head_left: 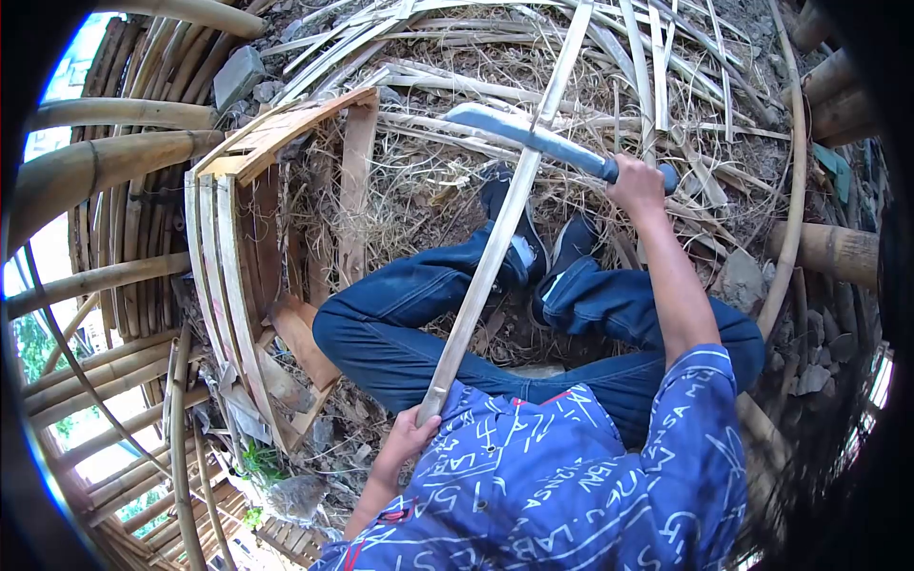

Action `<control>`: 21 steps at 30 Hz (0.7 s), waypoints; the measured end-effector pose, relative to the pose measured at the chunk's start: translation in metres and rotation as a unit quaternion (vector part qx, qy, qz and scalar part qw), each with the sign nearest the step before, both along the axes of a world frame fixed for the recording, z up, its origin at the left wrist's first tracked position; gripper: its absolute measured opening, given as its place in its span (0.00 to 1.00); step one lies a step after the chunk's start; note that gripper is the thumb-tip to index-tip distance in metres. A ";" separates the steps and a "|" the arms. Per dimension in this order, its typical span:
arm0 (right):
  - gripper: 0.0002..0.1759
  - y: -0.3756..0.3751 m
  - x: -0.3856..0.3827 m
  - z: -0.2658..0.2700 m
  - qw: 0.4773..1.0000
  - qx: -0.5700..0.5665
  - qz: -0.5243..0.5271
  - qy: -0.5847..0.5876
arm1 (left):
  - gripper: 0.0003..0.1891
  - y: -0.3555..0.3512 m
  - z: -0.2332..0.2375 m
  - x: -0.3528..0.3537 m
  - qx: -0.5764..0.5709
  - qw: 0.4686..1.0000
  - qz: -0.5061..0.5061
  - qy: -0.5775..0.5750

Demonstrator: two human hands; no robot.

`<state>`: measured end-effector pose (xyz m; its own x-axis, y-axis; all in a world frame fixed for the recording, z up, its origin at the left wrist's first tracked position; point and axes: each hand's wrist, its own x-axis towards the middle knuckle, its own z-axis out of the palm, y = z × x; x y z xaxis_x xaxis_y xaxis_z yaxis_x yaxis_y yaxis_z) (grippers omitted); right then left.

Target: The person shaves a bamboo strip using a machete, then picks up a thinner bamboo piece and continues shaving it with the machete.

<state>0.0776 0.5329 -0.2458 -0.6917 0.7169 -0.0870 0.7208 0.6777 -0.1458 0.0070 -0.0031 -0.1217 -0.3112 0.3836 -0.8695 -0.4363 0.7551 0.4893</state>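
Note:
My left hand [411,440] is closed around the near end of a long split bamboo strip [484,276], close by my blue shirt. From there the strip slants up and away over my lap, past my shoes, toward the top of the view. Wrapped round the dark handle of a machete [562,146] is my right hand [636,185], out beyond my right knee. The machete's broad curved blade points left and overlaps the strip in this view. Fine shavings [419,214] lie scattered on the ground below the blade.
A wooden crate [231,276] stands on its side at my left. Long bamboo strips [457,90] lie across the ground ahead. Bamboo poles [124,162] form a rack at far left, and thick poles [826,252] jut in from the right. Stones [238,78] lie near the crate.

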 end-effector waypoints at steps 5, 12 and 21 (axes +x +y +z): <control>0.10 0.002 0.001 -0.019 0.999 0.031 -0.012 0.042 | 0.07 0.007 0.005 -0.002 -0.007 0.999 0.033 -0.032; 0.12 0.008 -0.011 0.013 0.997 -0.067 0.018 -0.025 | 0.07 0.004 0.001 -0.001 0.004 0.999 0.026 -0.020; 0.08 0.043 -0.010 0.004 0.923 -0.385 0.019 -0.009 | 0.07 0.000 -0.003 0.000 0.008 1.000 0.008 0.001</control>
<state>0.0673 0.5756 -0.2416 -0.7087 0.4126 -0.5723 0.7055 0.4028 -0.5831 0.0068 -0.0031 -0.1247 -0.3192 0.3929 -0.8624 -0.4481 0.7392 0.5027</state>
